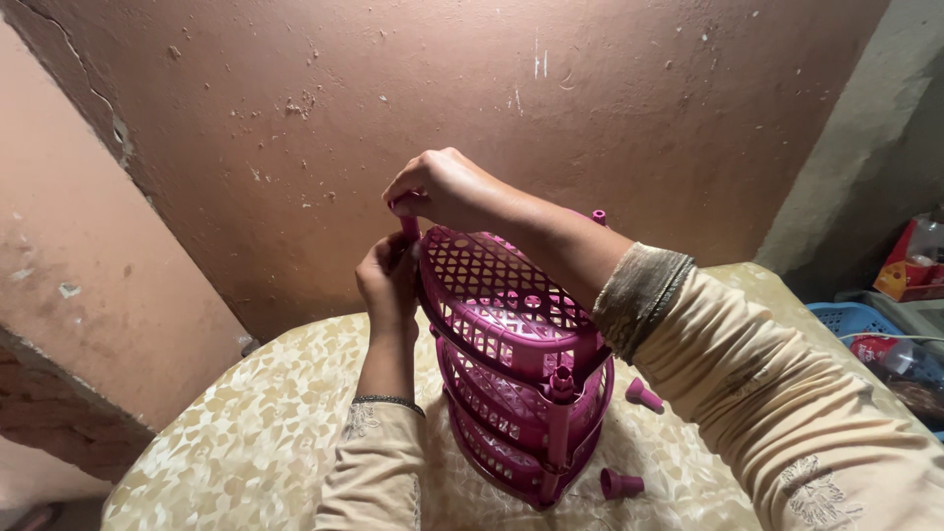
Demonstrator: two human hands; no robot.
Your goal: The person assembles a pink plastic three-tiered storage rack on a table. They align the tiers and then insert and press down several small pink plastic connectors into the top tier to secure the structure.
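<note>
Pink tiered plastic rack (516, 379): three lattice-walled baskets stacked on corner posts, standing upright on a surface (246, 433) w/ a cream leaf-patterned cover, close to a reddish plaster wall (295, 118). Long axis vertical; top basket's open side faces up, rack leaning slightly toward the camera. Judged light, thin moulded plastic: stiff enough to hold shape but flexes at the lattice; the stack looks liable to wobble or separate if pulled sideways. Best hold: solid rim or corner posts, not the mesh walls. Right hand (442, 187) closed over the top of the far-left post (408, 224), fingers curled around its pink end piece. Left hand (385, 280) just below, wrapped round the same post at the top basket's rim. Two loose pink caps (644, 395) (619, 483) lie on the surface right of the rack, apart from it. A blue basket (851, 317) sits further right.
</note>
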